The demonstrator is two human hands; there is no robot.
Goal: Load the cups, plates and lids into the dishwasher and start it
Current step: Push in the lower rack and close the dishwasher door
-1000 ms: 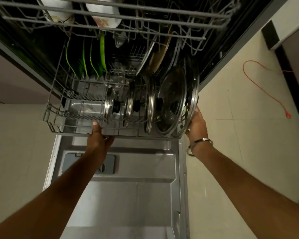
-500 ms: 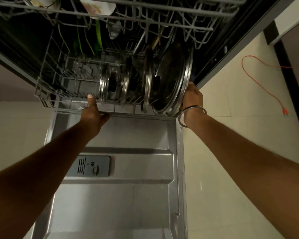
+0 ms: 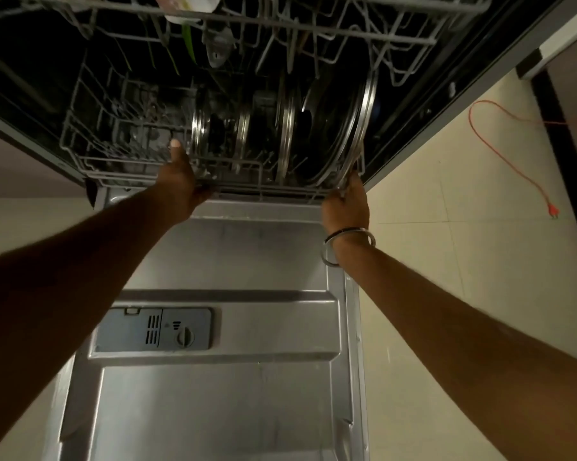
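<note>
Both hands, left and right, gripped the rack, now pushed nearly home; loading looked finished.

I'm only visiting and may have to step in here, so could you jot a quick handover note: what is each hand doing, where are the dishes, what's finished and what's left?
Left hand: grips the front rail of the lower rack, thumb up over the wire.
Right hand: holds the rack's front right corner, beside the big lid.
Dishes: steel lids stand on edge in the lower rack; a cup sits in the upper rack.
Done: loading looks finished, and the lower rack is almost fully inside the machine.
Left: push the rack fully home, lift the open door shut, then start the wash.
</note>
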